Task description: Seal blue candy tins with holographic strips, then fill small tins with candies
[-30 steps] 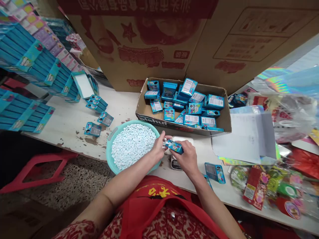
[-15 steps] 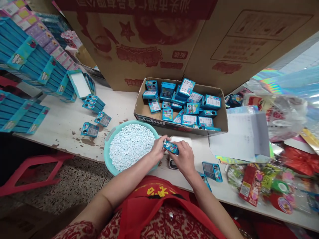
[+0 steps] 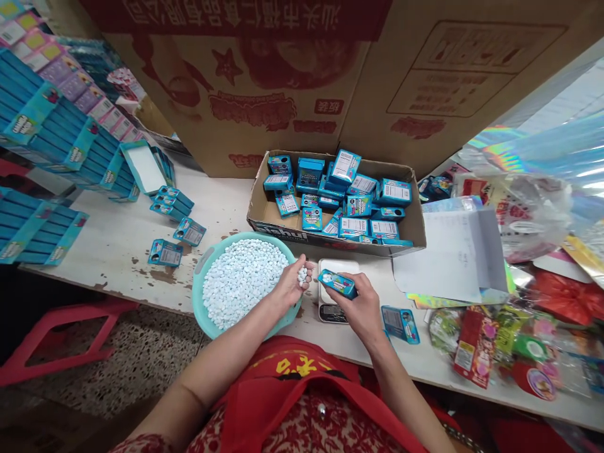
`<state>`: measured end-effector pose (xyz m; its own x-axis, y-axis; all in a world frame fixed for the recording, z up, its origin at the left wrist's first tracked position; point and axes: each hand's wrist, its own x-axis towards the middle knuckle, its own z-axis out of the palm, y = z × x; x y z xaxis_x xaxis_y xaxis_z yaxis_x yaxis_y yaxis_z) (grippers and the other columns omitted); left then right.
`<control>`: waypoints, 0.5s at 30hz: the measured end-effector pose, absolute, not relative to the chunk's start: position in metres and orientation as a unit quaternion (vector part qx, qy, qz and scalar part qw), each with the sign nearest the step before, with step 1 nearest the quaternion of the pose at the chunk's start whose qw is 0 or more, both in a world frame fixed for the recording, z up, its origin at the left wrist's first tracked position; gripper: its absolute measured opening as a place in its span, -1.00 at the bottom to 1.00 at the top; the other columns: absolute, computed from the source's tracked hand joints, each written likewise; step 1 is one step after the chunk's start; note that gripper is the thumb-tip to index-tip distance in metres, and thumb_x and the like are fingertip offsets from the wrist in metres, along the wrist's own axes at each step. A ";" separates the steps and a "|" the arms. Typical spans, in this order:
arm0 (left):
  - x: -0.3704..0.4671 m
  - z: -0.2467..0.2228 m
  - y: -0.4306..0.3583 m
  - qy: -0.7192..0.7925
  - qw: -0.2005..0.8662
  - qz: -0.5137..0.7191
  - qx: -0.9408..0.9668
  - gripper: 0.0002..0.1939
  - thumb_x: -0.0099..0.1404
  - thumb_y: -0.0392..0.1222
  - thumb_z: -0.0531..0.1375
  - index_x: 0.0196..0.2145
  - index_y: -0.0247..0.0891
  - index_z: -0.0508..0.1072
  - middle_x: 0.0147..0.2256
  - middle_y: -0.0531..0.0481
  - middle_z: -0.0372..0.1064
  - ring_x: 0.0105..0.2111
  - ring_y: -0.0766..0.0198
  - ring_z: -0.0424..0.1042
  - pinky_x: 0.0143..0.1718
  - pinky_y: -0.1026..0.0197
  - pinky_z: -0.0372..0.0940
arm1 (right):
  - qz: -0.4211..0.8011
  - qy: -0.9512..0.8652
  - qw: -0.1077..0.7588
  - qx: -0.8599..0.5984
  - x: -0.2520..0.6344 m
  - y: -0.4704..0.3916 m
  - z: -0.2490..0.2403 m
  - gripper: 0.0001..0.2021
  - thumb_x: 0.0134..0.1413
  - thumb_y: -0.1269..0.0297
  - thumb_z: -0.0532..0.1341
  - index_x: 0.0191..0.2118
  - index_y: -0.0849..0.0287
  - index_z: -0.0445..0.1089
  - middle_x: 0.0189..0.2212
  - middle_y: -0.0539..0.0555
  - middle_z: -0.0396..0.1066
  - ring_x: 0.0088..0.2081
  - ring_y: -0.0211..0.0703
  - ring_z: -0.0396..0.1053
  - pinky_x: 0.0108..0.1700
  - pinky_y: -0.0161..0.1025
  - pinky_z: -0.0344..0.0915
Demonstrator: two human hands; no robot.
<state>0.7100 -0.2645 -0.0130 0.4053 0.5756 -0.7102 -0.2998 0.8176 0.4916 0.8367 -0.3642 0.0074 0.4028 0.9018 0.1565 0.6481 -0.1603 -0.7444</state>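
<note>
Small white candies lie in the cupped fingers of my left hand (image 3: 291, 283), at the right rim of a teal basin (image 3: 199, 296) full of the same white candies (image 3: 240, 277). My right hand (image 3: 361, 305) grips a small blue box (image 3: 338, 284) over a white scale (image 3: 333, 313); white candies show at the box's open end, which faces my left hand. Hand and box are a short gap apart. Behind them, a cardboard carton (image 3: 252, 211) holds several closed-looking blue boxes (image 3: 357, 206).
Several blue boxes (image 3: 165, 253) lie left of the basin, near stacked blue display packs (image 3: 28, 119). A large cardboard box (image 3: 302, 88) stands behind. To the right are a blue box (image 3: 400, 324), white paper (image 3: 438, 258) and plastic-wrapped goods (image 3: 476, 346). A red stool (image 3: 70, 308) stands lower left.
My hands have moved apart. The blue box has shifted right with my right hand, uncovering more of the scale, and the candies in my left hand now show clearly.
</note>
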 end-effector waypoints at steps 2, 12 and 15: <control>0.713 -0.015 -0.265 0.483 0.819 0.270 0.156 -0.63 0.02 0.04 0.32 -0.52 -0.37 0.40 -0.61 0.05 0.24 -0.68 0.50 0.17 -0.69 0.40 -0.05 | 0.144 -0.541 0.367 -0.743 0.837 -0.364 0.008 -0.73 0.00 0.12 0.26 -0.17 0.10 0.40 -0.34 0.06 0.34 -0.26 -0.08 0.33 -0.24 -0.19 0.24; 0.741 -0.028 -0.281 0.507 0.818 0.256 0.096 -0.62 0.03 0.07 0.30 -0.55 -0.33 0.35 -0.64 0.10 0.22 -0.70 0.47 0.17 -0.68 0.35 -0.05 | 0.036 -0.620 0.244 -0.745 0.838 -0.367 0.018 -0.78 0.08 0.22 0.18 -0.14 0.09 0.39 -0.35 0.08 0.35 -0.27 -0.05 0.25 -0.28 -0.19 0.07; 0.743 -0.028 -0.281 0.504 0.814 0.268 0.109 -0.62 0.09 0.07 0.26 -0.55 -0.34 0.36 -0.66 0.10 0.21 -0.71 0.48 0.14 -0.69 0.36 -0.07 | 0.018 -0.613 0.218 -0.759 0.841 -0.368 0.015 -0.81 0.07 0.27 0.18 -0.17 0.11 0.40 -0.36 0.08 0.36 -0.28 -0.05 0.24 -0.29 -0.19 0.04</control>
